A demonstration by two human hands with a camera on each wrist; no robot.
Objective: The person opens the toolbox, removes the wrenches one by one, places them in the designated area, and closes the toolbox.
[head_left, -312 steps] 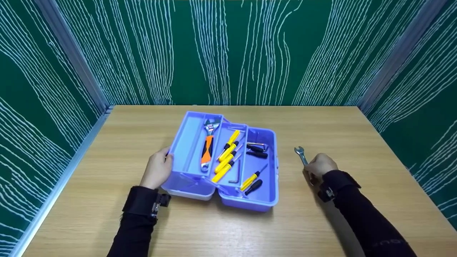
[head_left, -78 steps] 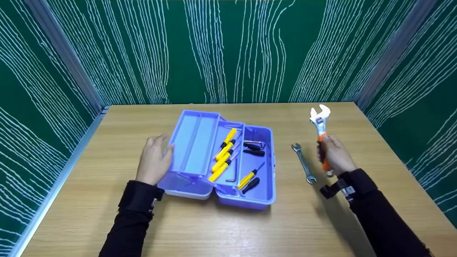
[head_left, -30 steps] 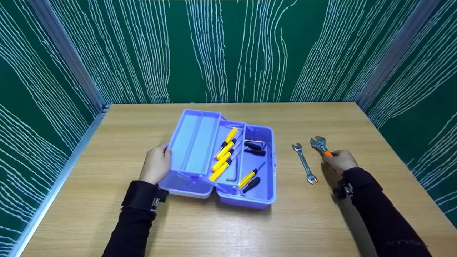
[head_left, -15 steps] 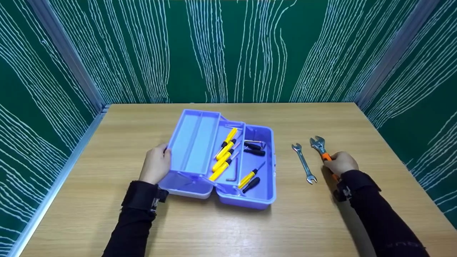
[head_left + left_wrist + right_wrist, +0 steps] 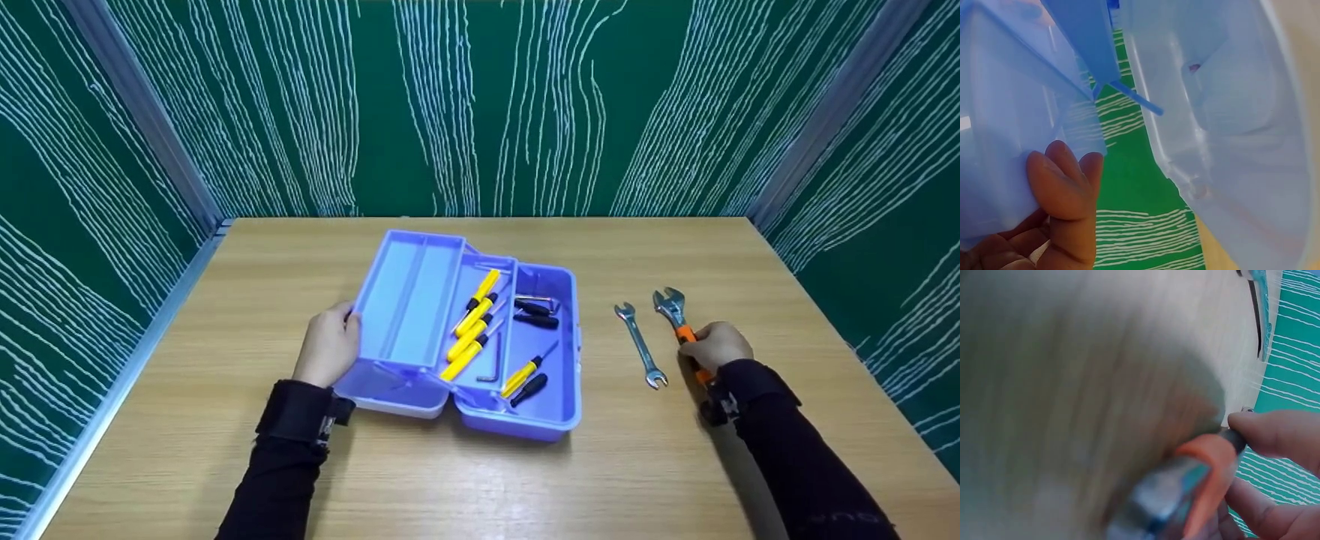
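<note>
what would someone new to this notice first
Probably the open purple-blue toolbox near the middle of the table, with bright yellow-handled screwdrivers inside. Next, the orange-handled adjustable wrench to its right, beside a silver spanner; behind, green walls with wavy white lines.

Left sleeve (image 5: 259, 487), long, black, lower left, left wristband (image 5: 292, 411), wide, black, silvery fitting (image 5: 325, 431), right sleeve (image 5: 799, 461), black, faint lettering (image 5: 849, 517), lower right, right wristband (image 5: 761, 384), black, small dark camera (image 5: 714, 412)

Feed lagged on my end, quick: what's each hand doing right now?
Left hand: closed, holding the purple toolbox.
Right hand: closed, holding the adjustable wrench.
</note>
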